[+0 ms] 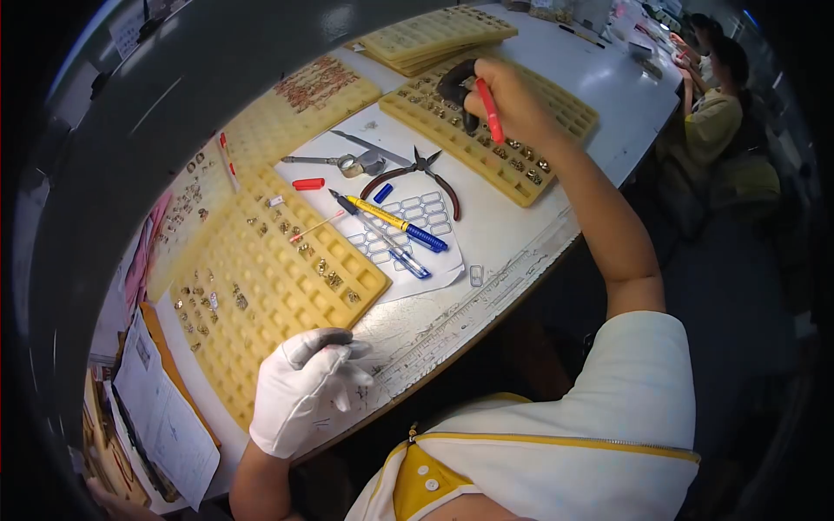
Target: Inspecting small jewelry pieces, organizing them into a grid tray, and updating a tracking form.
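Observation:
My right hand [515, 98], with dark covers on some fingers, grips a red pen [489, 112]. Its fingertips are over a yellow compartment tray [521, 193] holding many small gold-coloured metal pieces [517, 164]. Whether they touch a piece is hidden. My left hand [303, 391], in a white glove with a greyed fingertip, is by the near corner of another yellow tray [365, 286]. Its thumb and index finger are close together; whether something small is between them I cannot tell. A cotton swab [317, 226] with pink tips lies across that second tray.
Between the trays lie pliers [422, 163], tweezers [371, 147], a loupe [352, 165], a yellow-and-blue marker [397, 223], a clear pen [384, 238], a red cap [308, 183] and a label sheet [449, 264]. Stacked trays [436, 32] stand behind. Papers [159, 404] lie left. People sit at right.

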{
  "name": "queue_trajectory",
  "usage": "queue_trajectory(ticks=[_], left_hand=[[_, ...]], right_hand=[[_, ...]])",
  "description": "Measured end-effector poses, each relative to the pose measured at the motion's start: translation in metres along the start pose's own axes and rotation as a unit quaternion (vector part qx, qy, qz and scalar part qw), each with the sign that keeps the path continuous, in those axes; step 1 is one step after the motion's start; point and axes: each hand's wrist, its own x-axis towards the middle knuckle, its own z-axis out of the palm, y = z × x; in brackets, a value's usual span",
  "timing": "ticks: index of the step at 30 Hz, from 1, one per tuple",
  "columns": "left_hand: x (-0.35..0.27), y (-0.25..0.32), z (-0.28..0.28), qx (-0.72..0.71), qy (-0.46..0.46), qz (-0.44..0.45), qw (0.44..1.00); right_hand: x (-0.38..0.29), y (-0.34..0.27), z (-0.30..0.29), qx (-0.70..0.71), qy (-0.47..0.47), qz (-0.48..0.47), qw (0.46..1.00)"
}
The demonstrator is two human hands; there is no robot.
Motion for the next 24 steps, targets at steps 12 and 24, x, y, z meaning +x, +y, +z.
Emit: queue_trajectory(ticks=[12,24], left_hand=[[-0.002,0.003,0.001,0.016,-0.051,-0.063,0.997],[0.001,0.001,-0.009,0.040,-0.124,-0.030,0.991]], right_hand=[[0.022,0.088,-0.005,-0.128,-0.101,0.212,0.964],[0.044,-0.027,0.032,0.013,-0.108,0.182,0.977]])
